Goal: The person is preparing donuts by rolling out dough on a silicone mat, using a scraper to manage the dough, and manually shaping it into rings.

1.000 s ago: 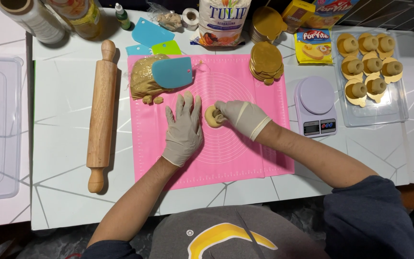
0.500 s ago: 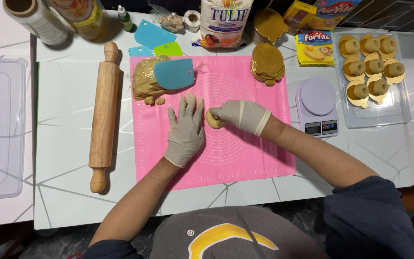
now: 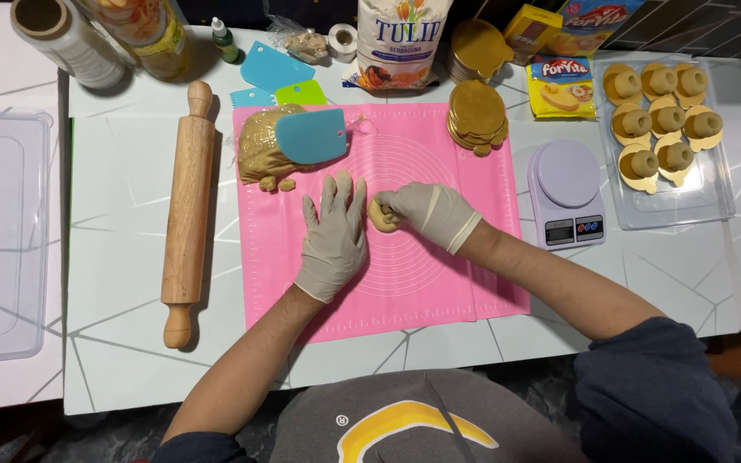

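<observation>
The right hand [image 3: 429,214] pinches a small dough ball [image 3: 380,214], seemingly closed around it; the left hand [image 3: 334,233] lies flat, fingers spread, mid pink mat [image 3: 439,274] on the white bench [image 3: 113,257].

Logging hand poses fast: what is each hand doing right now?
Left hand: open, flat on the pink silicone mat, holding nothing.
Right hand: closed around a small tan dough piece.

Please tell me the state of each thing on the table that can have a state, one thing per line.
Small tan dough ball: pinched in right hand fingers.
Left hand: flat on pink silicone mat.
Wooden rolling pin: lying untouched.
Wrapped tan dough lump: under blue plastic scraper.
Lilac kitchen scale: nothing on it.
Clear tray: partly filled with pastries.
</observation>
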